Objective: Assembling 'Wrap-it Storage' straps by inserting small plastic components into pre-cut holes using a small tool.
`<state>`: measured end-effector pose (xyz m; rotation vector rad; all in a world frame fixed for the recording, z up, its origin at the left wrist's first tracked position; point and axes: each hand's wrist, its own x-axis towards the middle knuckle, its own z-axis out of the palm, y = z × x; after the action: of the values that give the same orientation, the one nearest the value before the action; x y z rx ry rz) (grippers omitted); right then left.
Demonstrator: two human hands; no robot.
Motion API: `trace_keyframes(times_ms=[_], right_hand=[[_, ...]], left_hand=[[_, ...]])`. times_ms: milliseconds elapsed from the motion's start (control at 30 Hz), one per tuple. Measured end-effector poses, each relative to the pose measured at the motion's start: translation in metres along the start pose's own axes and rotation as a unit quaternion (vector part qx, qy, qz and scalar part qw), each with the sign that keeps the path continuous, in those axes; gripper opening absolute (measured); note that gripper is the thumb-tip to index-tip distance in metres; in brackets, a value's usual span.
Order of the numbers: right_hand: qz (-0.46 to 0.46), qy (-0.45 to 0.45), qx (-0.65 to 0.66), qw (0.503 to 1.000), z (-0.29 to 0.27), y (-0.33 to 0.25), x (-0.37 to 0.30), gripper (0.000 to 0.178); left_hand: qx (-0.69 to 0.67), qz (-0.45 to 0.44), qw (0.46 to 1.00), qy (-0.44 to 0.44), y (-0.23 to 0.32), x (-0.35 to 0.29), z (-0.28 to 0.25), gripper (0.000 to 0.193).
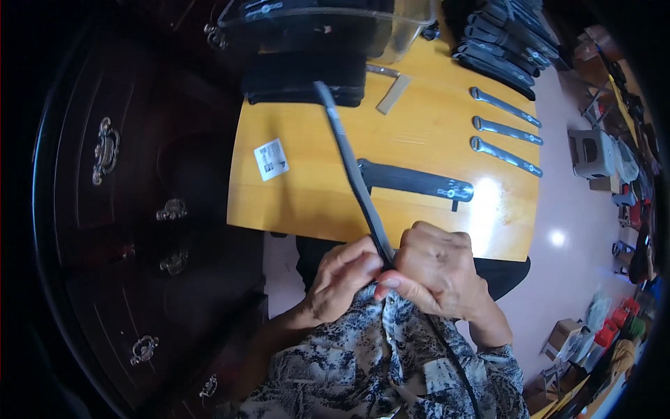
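Close in front of my patterned shirt, my left hand [347,277] and my right hand [440,271] come together with curled fingers on a long dark strap [356,178]. Its flat upper length rises away from my hands over the table, leaning left, and its far end looks lighter and slightly blurred. The lower end is hidden in my grip. Beyond my hands, a flat dark grey fabric band [415,180] with a pale printed mark lies on the table, a small black tab sticking out near its right end.
The yellow table [321,199] carries three grey straps [506,133] at right, a pile of dark straps [502,45], a clear plastic bin [412,35], stacked black fabric [303,77], a tan strip [394,94] and a white label [271,159]. Dark cabinets [132,209] stand left.
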<state>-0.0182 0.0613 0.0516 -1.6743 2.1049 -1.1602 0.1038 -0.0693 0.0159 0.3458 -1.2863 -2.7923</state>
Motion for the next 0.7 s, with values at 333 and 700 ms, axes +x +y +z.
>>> trace_keyframes(times_ms=[333, 700], right_hand=[[0.014, 0.025, 0.034, 0.999, -0.003, -0.01, -0.019, 0.017], [0.069, 0.071, 0.296, 0.95, -0.032, -0.011, -0.048, 0.021]], left_hand=[[-0.005, -0.099, 0.982, -0.16, 0.016, 0.02, -0.003, 0.023], [0.062, -0.167, 0.956, -0.235, 0.024, 0.038, 0.031, 0.026]])
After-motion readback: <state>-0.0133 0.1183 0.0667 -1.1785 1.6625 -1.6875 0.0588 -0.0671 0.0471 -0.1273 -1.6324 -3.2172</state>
